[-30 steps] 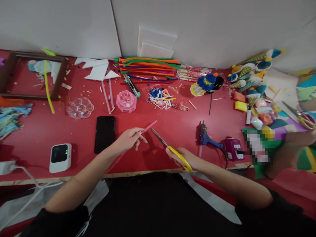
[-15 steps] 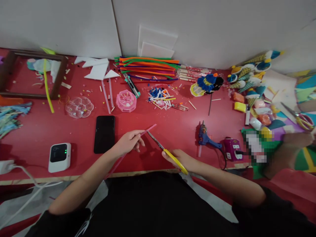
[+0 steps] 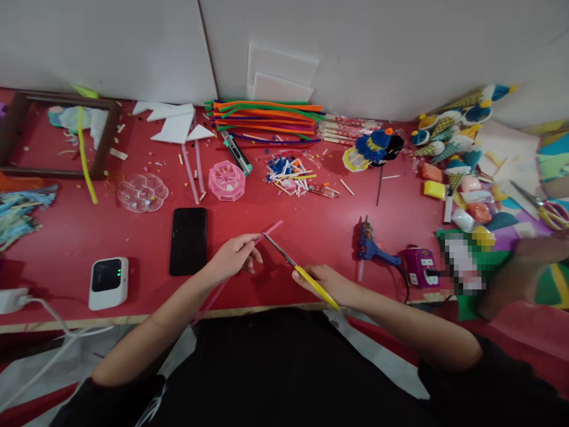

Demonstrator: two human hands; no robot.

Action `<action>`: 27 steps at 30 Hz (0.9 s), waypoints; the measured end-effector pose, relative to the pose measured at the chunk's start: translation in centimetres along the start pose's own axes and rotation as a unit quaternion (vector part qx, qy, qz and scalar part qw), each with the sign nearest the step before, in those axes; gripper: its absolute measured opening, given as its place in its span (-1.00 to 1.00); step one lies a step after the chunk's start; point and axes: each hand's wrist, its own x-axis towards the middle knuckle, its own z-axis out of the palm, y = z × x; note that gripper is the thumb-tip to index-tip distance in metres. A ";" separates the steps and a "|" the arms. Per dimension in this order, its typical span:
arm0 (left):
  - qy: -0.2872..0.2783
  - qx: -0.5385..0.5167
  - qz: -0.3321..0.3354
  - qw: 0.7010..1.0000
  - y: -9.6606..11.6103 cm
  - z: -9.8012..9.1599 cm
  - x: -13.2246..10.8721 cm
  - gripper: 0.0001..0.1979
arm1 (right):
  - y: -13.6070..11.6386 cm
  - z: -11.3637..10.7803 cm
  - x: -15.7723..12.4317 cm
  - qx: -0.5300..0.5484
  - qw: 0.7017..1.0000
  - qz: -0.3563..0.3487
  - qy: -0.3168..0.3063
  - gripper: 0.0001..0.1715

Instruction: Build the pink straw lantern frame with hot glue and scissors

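My left hand [image 3: 235, 256] pinches a long translucent pink straw [image 3: 274, 226]. One end of it points up and right past my fingers, and the other runs down under my wrist to the table's front edge. In my right hand [image 3: 331, 286] is a pair of scissors with yellow handles [image 3: 313, 283]. Their metal blades reach up and left to the straw, just beyond my left fingertips. Whether the blades have cut into it I cannot tell.
Left of my hands lie a black phone [image 3: 188, 241] and a white device [image 3: 108, 283]. A blue glue gun [image 3: 371, 244] sits by a purple power socket [image 3: 421, 267]. Behind are a pink box [image 3: 226, 181] and pipe cleaners [image 3: 269, 118]. Another person's arm [image 3: 511, 279] is at right.
The scissor tips have shifted slightly up and left, onto the straw beside my left fingers. Both hands keep their grip, and the view has moved a little.
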 end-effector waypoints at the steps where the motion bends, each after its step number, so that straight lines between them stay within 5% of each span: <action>1: 0.001 -0.003 -0.002 1.000 0.0 0.0 0.0 -0.53 | 0.0 -0.1 0.0 -0.004 1.000 0.002 0.001 -0.10; 27: 0.033 -0.008 -0.020 0.999 0.3 -0.1 0.3 -0.71 | -0.3 -0.3 0.2 -0.020 1.000 -0.016 0.000 -0.11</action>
